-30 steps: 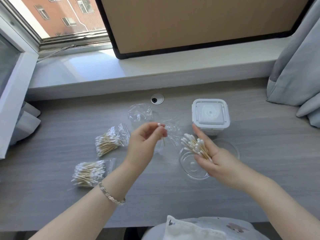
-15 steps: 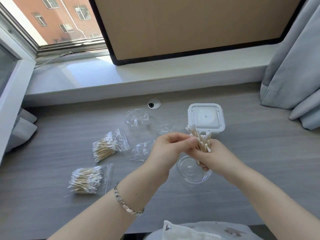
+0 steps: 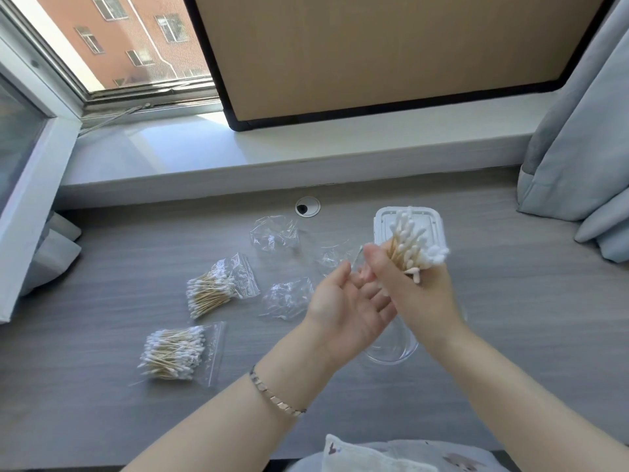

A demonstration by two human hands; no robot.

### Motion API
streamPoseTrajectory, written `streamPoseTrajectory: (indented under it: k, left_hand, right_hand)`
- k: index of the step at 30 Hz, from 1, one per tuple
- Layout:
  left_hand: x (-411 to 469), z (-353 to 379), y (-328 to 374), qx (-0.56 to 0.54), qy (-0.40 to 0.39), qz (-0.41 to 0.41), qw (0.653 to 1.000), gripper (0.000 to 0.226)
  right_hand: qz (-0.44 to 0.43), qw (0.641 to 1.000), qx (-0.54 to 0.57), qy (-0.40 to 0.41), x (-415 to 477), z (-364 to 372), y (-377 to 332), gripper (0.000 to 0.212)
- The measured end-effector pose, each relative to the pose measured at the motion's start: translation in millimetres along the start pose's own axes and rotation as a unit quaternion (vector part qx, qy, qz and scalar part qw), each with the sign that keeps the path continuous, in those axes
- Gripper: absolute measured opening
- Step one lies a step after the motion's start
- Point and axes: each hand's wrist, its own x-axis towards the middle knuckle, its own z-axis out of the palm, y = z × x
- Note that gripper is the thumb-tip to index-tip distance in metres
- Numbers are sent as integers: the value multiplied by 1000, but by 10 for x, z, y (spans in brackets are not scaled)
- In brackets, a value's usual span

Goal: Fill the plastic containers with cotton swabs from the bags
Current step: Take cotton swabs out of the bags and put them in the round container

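A clear round container (image 3: 394, 357) sits on the counter (image 3: 102, 386), partly hidden beneath both hands. The left hand (image 3: 347, 308) is held palm up, fingers loosely spread, empty. A bundle of cotton swabs (image 3: 406, 243) is gripped mid-stem by the right hand (image 3: 422, 298); light, stiff and easily scattered, it is best clasped there. Two full bags (image 3: 173, 349) and seemingly three empty bags (image 3: 287, 298) are counted leftward. One white lidded container (image 3: 383, 226) stands behind.

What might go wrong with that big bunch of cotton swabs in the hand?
The swabs fan out loosely from the right hand, so some might slip and scatter on the desk. The clear container sits mostly hidden beneath the left hand and right wrist, so either could knock it.
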Motion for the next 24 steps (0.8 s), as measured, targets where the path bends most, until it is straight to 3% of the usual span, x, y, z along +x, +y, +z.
streamPoseTrajectory:
  k: [2, 9, 14, 18, 20, 24]
  left_hand:
    - [19, 73, -3, -27, -28, -6, 999, 44]
    - [43, 162, -32, -51, -39, 0, 998, 32]
    - [-3, 137, -46, 68, -60, -8, 996, 40]
    - [32, 79, 197, 238, -9, 66, 969, 55]
    - [-33, 142, 329, 295, -23, 75, 952, 46]
    - [-65, 197, 344, 372, -61, 137, 916, 13]
  right_hand:
    - [-29, 999, -4, 23, 5, 63, 24, 26]
    - [-65, 995, -6, 69, 37, 57, 73, 36]
    - [-75, 993, -32, 81, 24, 79, 102, 36]
    - [-11, 999, -37, -9, 7, 13, 76, 20]
    - [20, 994, -88, -66, -18, -15, 83, 16]
    - [66, 977, -169, -117, -60, -12, 121, 29]
